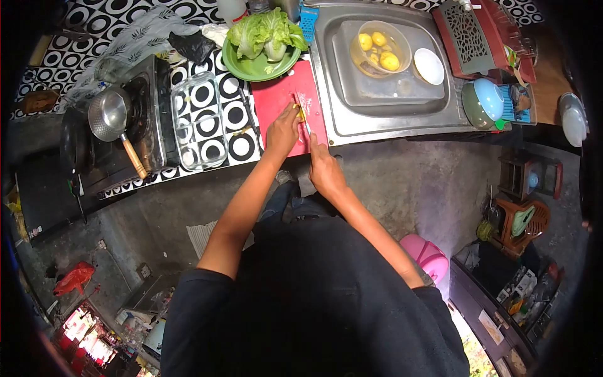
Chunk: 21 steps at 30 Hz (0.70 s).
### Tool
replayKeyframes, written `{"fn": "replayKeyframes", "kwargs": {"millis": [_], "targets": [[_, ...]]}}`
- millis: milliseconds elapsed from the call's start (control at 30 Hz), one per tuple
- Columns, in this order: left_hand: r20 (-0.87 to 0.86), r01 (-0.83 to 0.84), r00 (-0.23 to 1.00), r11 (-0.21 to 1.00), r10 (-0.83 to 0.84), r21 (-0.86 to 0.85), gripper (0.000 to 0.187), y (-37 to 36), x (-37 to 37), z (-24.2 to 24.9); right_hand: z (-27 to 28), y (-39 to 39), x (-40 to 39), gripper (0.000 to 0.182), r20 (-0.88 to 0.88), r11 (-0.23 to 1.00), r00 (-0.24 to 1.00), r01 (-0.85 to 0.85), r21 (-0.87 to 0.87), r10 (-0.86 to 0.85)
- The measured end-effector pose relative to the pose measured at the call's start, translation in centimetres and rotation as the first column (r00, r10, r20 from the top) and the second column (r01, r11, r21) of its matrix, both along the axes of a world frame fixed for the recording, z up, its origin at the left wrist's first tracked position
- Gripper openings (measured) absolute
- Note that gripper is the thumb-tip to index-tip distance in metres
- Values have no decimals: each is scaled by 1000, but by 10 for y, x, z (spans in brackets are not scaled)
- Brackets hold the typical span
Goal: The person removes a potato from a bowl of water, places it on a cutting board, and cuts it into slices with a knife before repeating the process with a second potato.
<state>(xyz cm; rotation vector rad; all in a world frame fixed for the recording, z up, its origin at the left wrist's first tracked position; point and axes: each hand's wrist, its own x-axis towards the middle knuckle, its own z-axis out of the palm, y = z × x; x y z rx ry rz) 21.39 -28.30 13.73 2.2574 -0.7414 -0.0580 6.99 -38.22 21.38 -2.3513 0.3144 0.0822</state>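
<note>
A knife [307,126] is gripped in the closed right hand [327,172]; on the red cutting board [266,100], a small yellow piece of food [301,114] is held down by the left hand's [282,134] bent fingers.

Single head cam, worn by the person, faced forward and steeply down. Very wide lens: straight edges bowed, corners went black. Counter [242,147] filled the upper part, stove [149,100] at left, sink [332,119] at right. Black shirt [314,301] took the bottom centre, nearest the lens. Left hand [282,132] and right hand [327,171] fell just above frame centre, farther out than the shirt.
</note>
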Motion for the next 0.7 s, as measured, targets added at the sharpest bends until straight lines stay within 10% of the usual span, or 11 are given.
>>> {"fn": "replayKeyframes", "kwargs": {"millis": [700], "targets": [[-14,6,1000,1000,-6,29,29,-1,1,0,-12,6,2,66,43,997,996,78,-10,-77]]}}
